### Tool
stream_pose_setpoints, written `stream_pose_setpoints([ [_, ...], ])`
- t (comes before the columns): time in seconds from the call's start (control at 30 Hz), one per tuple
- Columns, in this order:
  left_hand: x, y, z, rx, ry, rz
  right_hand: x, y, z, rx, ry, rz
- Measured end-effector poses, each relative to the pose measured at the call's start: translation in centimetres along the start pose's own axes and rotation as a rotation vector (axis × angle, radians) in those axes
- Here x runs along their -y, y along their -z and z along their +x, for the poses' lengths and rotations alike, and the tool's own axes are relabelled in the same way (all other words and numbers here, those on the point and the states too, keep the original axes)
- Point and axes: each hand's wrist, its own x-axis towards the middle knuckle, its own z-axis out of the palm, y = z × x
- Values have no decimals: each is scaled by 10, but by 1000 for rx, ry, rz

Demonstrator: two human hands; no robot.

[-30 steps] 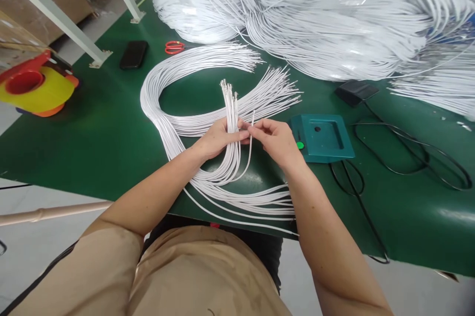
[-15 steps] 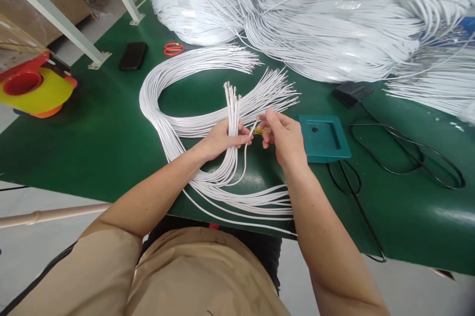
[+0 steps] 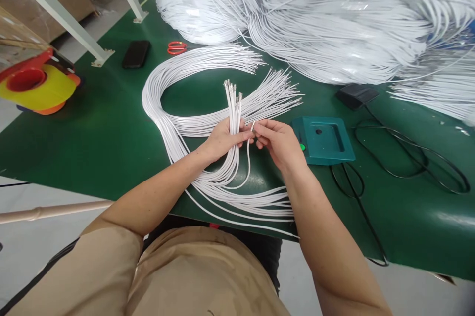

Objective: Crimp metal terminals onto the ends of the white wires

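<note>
My left hand [image 3: 230, 139] is closed around an upright bundle of white wires [image 3: 233, 111], whose metal-tipped ends stick up above the thumb. One single white wire [image 3: 248, 155] stands apart from the bundle, its tip between my two hands. My right hand [image 3: 276, 140] pinches at that tip with thumb and forefinger, close to the left fingertips. Its other fingers are curled and partly hidden. Below the hands, the wires bend and join a long looped bundle [image 3: 156, 93] lying on the green table [image 3: 92, 143].
Right of my right hand sits a teal box [image 3: 343, 155] with a green light [image 3: 303, 147]. A black cable [image 3: 404, 145] and a black block [image 3: 356, 96] lie beyond. Large white wire heaps [image 3: 334, 34] fill the back. Red-handled scissors [image 3: 176, 48], a black phone-like object [image 3: 135, 54] and a tape dispenser [image 3: 40, 83] are leftward.
My right hand has come slightly down and closed at the single wire's tip. Yellow at its fingers is no longer visible, and the box's green light now shows. The left hand keeps its hold.
</note>
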Motion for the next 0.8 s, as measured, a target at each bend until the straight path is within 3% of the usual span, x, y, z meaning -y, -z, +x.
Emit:
stream_pose_setpoints([
  [0.17, -2, -3, -3, 34, -41, 27, 1, 2, 2, 42, -118, 133],
  [0.33, -1, -7, -5, 124, -104, 81, 1, 4, 2, 42, -105, 94],
  [0.63, 2, -4, -5, 83, -108, 91, 7, 10, -2, 147, -154, 99],
  [0.8, -2, -2, -6, 52, -118, 61, 8, 8, -5, 39, -78, 0],
])
